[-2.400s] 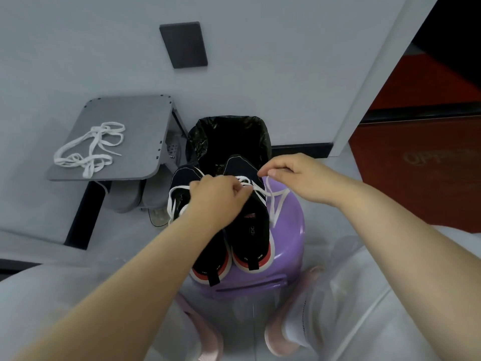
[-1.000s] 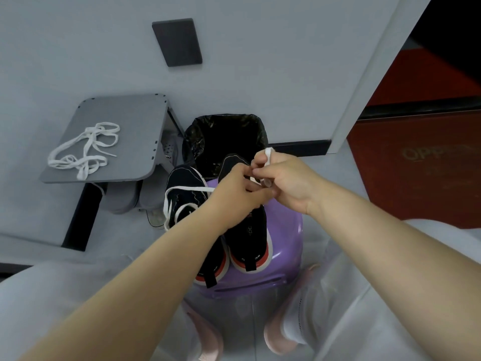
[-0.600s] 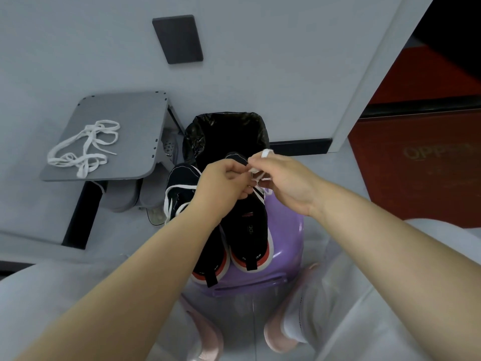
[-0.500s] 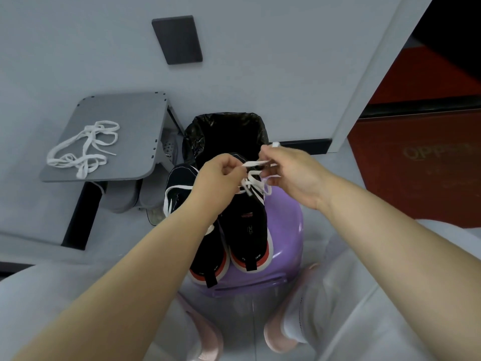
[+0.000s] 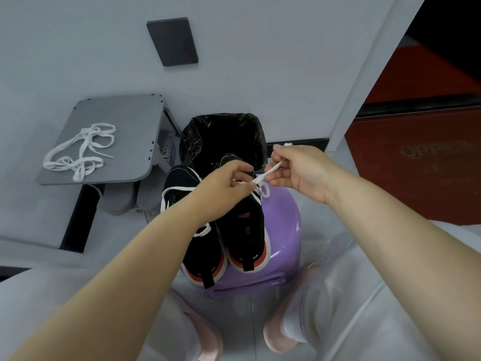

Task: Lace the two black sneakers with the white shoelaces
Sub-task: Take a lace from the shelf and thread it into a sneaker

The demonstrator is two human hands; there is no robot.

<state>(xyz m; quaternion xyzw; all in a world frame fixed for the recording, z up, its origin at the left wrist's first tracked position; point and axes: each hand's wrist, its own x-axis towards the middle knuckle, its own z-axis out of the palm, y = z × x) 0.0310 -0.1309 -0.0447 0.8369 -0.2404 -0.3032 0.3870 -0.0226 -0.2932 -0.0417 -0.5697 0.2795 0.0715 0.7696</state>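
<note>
Where the pale grey wall (image 5: 260,61) ends at the right, a red floor mat (image 5: 416,178) carries faint letters that read "OPP", with the rest running off the edge. A dark plate (image 5: 171,41) sits tilted on the wall. Below it to the left, a grey fold-out desk (image 5: 125,121) holds a loose spare lace (image 5: 80,149), lying in white coils. A bin (image 5: 223,131) lined with a black bag stands against the wall, just behind a purple stool (image 5: 283,230).

On the stool the left sneaker (image 5: 200,251) and right sneaker (image 5: 244,235) lie side by side, touching, with their red-and-white heels toward the person. The right one shows white stripes on its side, a small red mark on the tongue and white lettering inside, both too small to read for certain.

The left hand (image 5: 223,188) is curled over the shoes' eyelet area and pinches a white lace (image 5: 270,171). The right hand (image 5: 296,170) pinches the same strip between thumb and fingers, held taut between the two, a small loop hanging over the right sneaker.
</note>
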